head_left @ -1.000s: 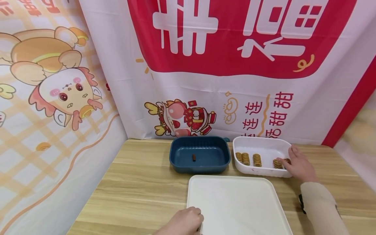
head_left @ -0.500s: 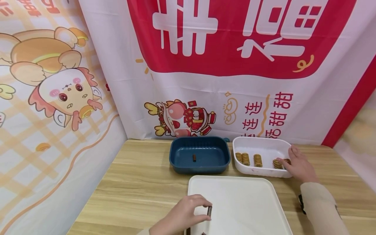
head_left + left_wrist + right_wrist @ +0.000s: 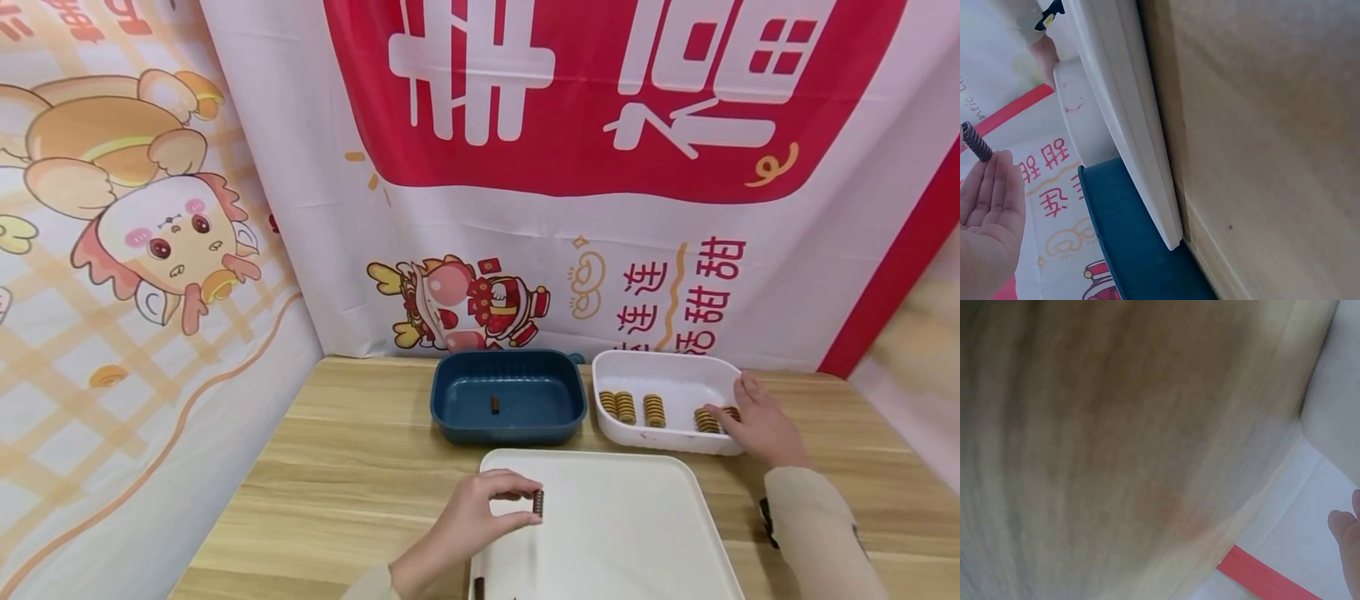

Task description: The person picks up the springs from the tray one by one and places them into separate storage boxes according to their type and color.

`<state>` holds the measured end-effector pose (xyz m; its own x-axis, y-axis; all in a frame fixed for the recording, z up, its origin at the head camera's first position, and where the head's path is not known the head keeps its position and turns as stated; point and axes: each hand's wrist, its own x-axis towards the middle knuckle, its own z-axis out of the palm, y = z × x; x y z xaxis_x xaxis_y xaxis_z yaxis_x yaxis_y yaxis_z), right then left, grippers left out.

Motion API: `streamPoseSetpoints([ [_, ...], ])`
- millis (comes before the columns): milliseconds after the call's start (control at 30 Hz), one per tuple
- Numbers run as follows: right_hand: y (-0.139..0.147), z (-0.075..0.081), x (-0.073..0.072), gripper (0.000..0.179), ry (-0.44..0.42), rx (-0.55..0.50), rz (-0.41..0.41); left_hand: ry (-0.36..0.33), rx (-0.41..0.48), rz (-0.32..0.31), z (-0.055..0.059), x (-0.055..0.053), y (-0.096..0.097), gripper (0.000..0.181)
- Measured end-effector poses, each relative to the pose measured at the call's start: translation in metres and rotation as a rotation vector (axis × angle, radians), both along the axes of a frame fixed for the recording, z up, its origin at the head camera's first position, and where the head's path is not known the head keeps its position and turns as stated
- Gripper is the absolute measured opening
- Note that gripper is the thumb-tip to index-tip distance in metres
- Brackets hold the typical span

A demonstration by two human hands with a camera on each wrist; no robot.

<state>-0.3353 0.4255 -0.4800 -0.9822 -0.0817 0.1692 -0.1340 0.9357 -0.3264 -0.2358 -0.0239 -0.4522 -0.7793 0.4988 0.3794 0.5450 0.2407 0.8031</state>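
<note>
My left hand [image 3: 476,512] pinches a dark coil spring [image 3: 538,505] between thumb and fingers, holding it upright above the cream tray [image 3: 622,517]. The left wrist view shows the spring's coils [image 3: 977,142] at the fingertips. Another dark spring [image 3: 479,588] lies at the tray's lower left, cut by the frame edge. My right hand [image 3: 767,425] holds the right end of a white box [image 3: 667,360], thumb over the rim. Several yellow-gold springs [image 3: 654,411] lie in that box, one partly hidden by the thumb. In the right wrist view only some fingertips [image 3: 1342,526] show.
A dark blue box [image 3: 510,433] stands left of the white one, with one small brown piece [image 3: 495,405] inside. Both boxes sit behind the tray on a wooden table [image 3: 322,483]. A printed cloth [image 3: 480,217] hangs directly behind the table.
My left hand has come up from the tray's near left edge, carrying the dark spring forward and upward. The dark spring at the tray's lower left became uncovered. My right hand stays on the white box.
</note>
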Motion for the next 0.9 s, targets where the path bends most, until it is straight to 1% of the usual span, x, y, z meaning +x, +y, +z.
streamPoseSetpoints([
  [167, 0.000, 0.000, 0.000, 0.089, -0.014, 0.000, -0.003, -0.076, 0.000, 0.029, 0.004, -0.003, 0.004, 0.028],
  [300, 0.001, -0.002, -0.001, 0.089, 0.006, 0.007, 0.001, -0.121, -0.002, 0.046, 0.005, -0.005, 0.010, 0.028],
  [400, 0.001, -0.004, -0.002, 0.088, 0.021, 0.013, 0.006, -0.149, 0.017, 0.051, 0.005, -0.006, 0.012, 0.027],
  [500, 0.001, -0.006, -0.003, 0.087, 0.025, 0.016, 0.002, -0.171, 0.058, 0.051, 0.006, -0.007, 0.013, 0.028],
  [733, 0.000, -0.004, -0.003, 0.087, 0.020, 0.006, -0.007, -0.244, 0.199, 0.040, 0.006, -0.012, 0.016, 0.027],
  [900, 0.001, -0.003, -0.002, 0.088, 0.017, 0.014, 0.000, -0.264, 0.234, 0.033, 0.007, -0.013, 0.019, 0.026],
])
